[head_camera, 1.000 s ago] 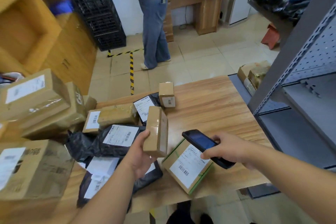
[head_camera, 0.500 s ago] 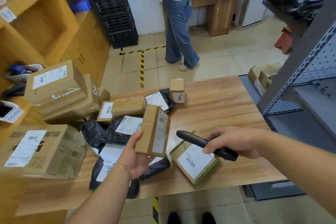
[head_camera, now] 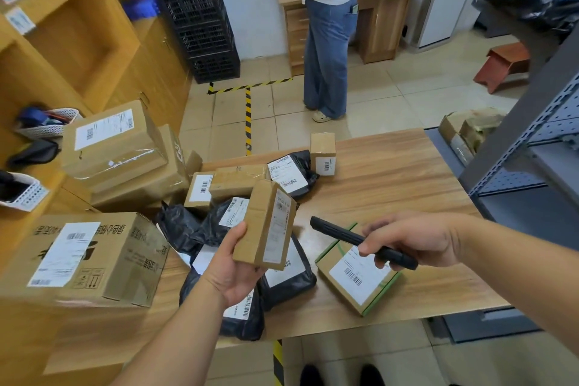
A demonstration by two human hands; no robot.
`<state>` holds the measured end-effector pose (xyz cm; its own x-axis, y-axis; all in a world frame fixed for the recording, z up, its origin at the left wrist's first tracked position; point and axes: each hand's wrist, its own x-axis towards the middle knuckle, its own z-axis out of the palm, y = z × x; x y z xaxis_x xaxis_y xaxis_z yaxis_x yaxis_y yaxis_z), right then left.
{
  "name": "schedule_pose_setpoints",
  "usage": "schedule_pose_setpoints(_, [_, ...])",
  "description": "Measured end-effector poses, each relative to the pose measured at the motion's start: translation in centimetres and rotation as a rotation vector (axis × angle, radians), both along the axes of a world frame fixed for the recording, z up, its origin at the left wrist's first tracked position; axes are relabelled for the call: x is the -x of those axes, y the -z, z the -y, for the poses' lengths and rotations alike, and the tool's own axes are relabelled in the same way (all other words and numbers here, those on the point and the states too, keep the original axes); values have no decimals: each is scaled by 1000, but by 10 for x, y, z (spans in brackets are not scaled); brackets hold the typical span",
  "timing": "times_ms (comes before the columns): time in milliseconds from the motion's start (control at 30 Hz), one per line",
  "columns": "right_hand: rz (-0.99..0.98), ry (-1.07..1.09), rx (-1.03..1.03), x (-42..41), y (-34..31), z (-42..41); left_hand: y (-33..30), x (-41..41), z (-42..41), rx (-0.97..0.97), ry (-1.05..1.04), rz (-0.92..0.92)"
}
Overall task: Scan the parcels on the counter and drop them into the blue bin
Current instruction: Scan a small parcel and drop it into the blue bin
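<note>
Head view, left hand: the left hand (head_camera: pixel 233 273) grips a small brown box (head_camera: pixel 264 226) from below, thumb on its near face, holding it upright above the pile with its white label turned toward the scanner
Head view, right hand: the right hand (head_camera: pixel 416 236) is wrapped around a black handheld scanner (head_camera: pixel 360 241), whose tip points at the box and stops just short of it
Head view, parcels: more wait on the wooden counter (head_camera: pixel 391 185): black poly bags (head_camera: pixel 282 276) under the held box, a green-edged box (head_camera: pixel 357 282) under the scanner, a small carton (head_camera: pixel 322 153) farther back, big cartons (head_camera: pixel 94 260) at the left
Head view, blue bin: not in view, so the drop point cannot be judged
Risk: the label faces the scanner at a steep angle, so the read may fail or catch the barcode of the green-edged box directly below; the palm grip looks shallow, and a tilt could tip the box onto the bags
Surroundings: another person (head_camera: pixel 329 41) stands on the floor beyond the counter, black crates (head_camera: pixel 194 9) are stacked at the wall, a grey metal shelf (head_camera: pixel 532 150) stands at the right
In the way: the heaped bags and cartons crowd the left side; the label print is probably too blurred to tell which code is aimed at
</note>
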<state>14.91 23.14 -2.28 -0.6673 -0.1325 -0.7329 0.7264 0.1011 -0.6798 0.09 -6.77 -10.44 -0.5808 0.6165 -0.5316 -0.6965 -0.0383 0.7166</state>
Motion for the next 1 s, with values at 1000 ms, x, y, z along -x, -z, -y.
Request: schedule_pose_setpoints(1000, [-27, -25, -76, 32, 7, 69, 1, -26, 60, 28, -326, -24])
